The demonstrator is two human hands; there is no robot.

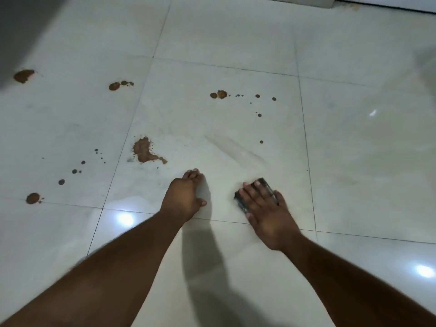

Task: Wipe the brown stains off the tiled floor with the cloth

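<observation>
My right hand (pixel 264 208) lies flat, fingers straight, pressing a small dark folded cloth (pixel 265 182) onto the white tiled floor (pixel 236 67). My left hand (pixel 186 197) rests on the floor beside it, fingertips down and holding nothing. A large brown stain (pixel 144 151) lies just ahead and to the left of my left hand. Another brown stain (pixel 219 94) with a trail of small drops (pixel 258 114) sits farther ahead. Faint wet streaks (pixel 236 147) cross the tile in front of the cloth.
More brown stains lie to the left: one at the far left (pixel 23 75), one (pixel 115 85) ahead, one (pixel 33 198) near a grout line, with small drops (pixel 75 171) between. A grey object's edge (pixel 14 31) stands at upper left. A white baseboard (pixel 389 3) runs along the top right.
</observation>
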